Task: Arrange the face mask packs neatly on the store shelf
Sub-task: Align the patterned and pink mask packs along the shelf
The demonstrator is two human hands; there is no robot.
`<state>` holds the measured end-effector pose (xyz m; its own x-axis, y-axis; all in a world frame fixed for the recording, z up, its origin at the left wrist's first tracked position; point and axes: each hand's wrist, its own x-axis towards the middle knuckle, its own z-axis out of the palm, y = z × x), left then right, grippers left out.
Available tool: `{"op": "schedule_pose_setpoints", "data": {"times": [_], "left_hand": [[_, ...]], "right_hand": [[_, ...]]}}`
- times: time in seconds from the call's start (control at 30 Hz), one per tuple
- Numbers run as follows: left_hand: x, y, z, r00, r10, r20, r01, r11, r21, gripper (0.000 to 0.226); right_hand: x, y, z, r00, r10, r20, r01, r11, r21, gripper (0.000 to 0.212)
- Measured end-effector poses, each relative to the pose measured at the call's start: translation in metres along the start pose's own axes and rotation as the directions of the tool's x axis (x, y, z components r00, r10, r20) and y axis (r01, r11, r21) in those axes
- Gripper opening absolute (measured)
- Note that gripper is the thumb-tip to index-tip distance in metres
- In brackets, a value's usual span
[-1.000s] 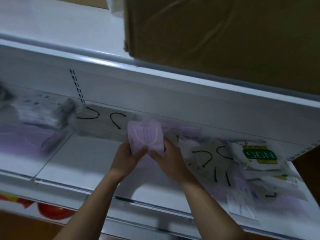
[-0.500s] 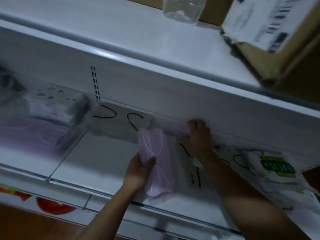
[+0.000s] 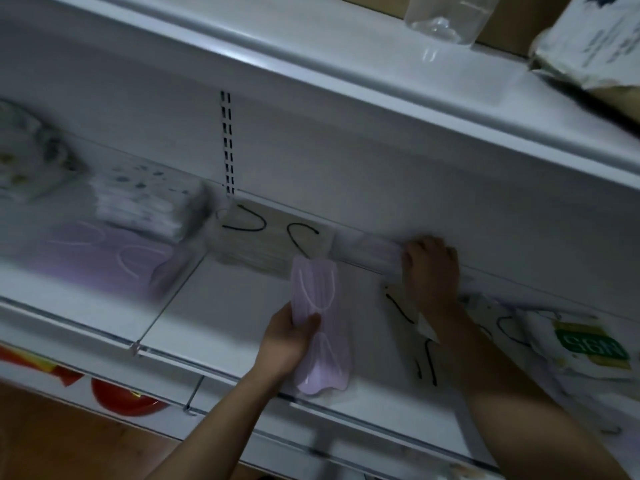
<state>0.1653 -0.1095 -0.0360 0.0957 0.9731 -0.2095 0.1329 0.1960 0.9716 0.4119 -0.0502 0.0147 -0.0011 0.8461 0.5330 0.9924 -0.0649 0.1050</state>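
Observation:
My left hand (image 3: 284, 341) grips a lilac face mask pack (image 3: 320, 327), held lengthwise over the white shelf (image 3: 221, 306). At the back wall my right hand (image 3: 431, 268) has its fingers curled on another lilac mask pack (image 3: 379, 252). A grey pack with black ear loops (image 3: 273, 237) lies just left of it. Further left sit a stack of speckled white packs (image 3: 145, 202) and flat lilac packs (image 3: 104, 258). Loose packs, one with a green label (image 3: 588, 344), lie in a heap at the right, partly hidden by my right arm.
A clear plastic bottle (image 3: 446, 15) and a torn cardboard box (image 3: 588, 46) stand on the upper shelf. A slotted upright (image 3: 227, 143) runs down the back wall. Red items (image 3: 128, 396) show under the shelf's front rail.
My right hand let go of the lilac pack and reached to the back wall, where it now holds another lilac pack. My left hand keeps the first pack, now turned lengthwise.

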Motion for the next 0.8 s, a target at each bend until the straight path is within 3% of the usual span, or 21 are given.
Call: {"op": "schedule_pose_setpoints", "data": {"times": [0.1, 0.17, 0.27, 0.37, 0.4, 0.47, 0.5, 0.6, 0.67, 0.73, 0.8], "left_hand": [[0.002, 0.0, 0.002, 1.0, -0.012, -0.009, 0.012, 0.999, -0.035, 0.02], [0.003, 0.0, 0.007, 1.0, -0.015, -0.008, 0.014, 0.997, -0.078, 0.025], [-0.001, 0.004, 0.013, 0.998, -0.063, 0.012, 0.064, 0.983, -0.175, 0.021], [-0.003, 0.006, 0.016, 0.983, -0.156, 0.094, 0.179, 0.923, -0.34, 0.023], [-0.004, 0.007, 0.015, 0.978, -0.176, 0.115, 0.208, 0.898, -0.387, 0.026], [-0.006, 0.009, 0.013, 0.964, -0.198, 0.178, 0.258, 0.861, -0.438, 0.037], [-0.008, 0.009, 0.013, 0.963, -0.181, 0.202, 0.252, 0.873, -0.419, 0.037], [-0.011, 0.009, 0.017, 0.982, -0.109, 0.154, 0.148, 0.951, -0.27, 0.022], [-0.011, 0.008, 0.019, 0.99, -0.074, 0.119, 0.099, 0.97, -0.22, 0.018], [-0.012, 0.013, 0.018, 0.994, -0.003, 0.107, 0.023, 0.982, -0.186, 0.016], [-0.012, 0.017, 0.016, 0.987, 0.096, 0.132, -0.073, 0.983, -0.17, 0.019]], "right_hand": [[0.009, -0.006, -0.034, 0.967, 0.116, -0.228, -0.055, 0.964, 0.26, 0.023], [0.006, -0.015, -0.063, 0.936, 0.302, -0.179, -0.155, 0.813, 0.562, 0.018], [-0.01, -0.036, -0.076, 0.865, 0.462, 0.198, -0.453, 0.547, 0.704, 0.028], [-0.043, -0.058, -0.057, 0.691, 0.428, 0.583, -0.706, 0.224, 0.672, 0.013], [-0.055, -0.066, -0.051, 0.647, 0.403, 0.647, -0.751, 0.192, 0.631, 0.013], [-0.075, -0.08, -0.042, 0.614, 0.373, 0.696, -0.789, 0.269, 0.552, 0.018], [-0.083, -0.085, -0.039, 0.616, 0.389, 0.685, -0.788, 0.302, 0.537, 0.022], [-0.093, -0.095, -0.036, 0.629, 0.439, 0.642, -0.774, 0.274, 0.571, 0.023], [-0.096, -0.095, -0.035, 0.649, 0.404, 0.644, -0.75, 0.2, 0.63, 0.014], [-0.098, -0.09, -0.036, 0.669, 0.346, 0.658, -0.716, 0.064, 0.695, 0.03], [-0.1, -0.084, -0.039, 0.715, 0.321, 0.621, -0.669, 0.055, 0.741, 0.028]]}}
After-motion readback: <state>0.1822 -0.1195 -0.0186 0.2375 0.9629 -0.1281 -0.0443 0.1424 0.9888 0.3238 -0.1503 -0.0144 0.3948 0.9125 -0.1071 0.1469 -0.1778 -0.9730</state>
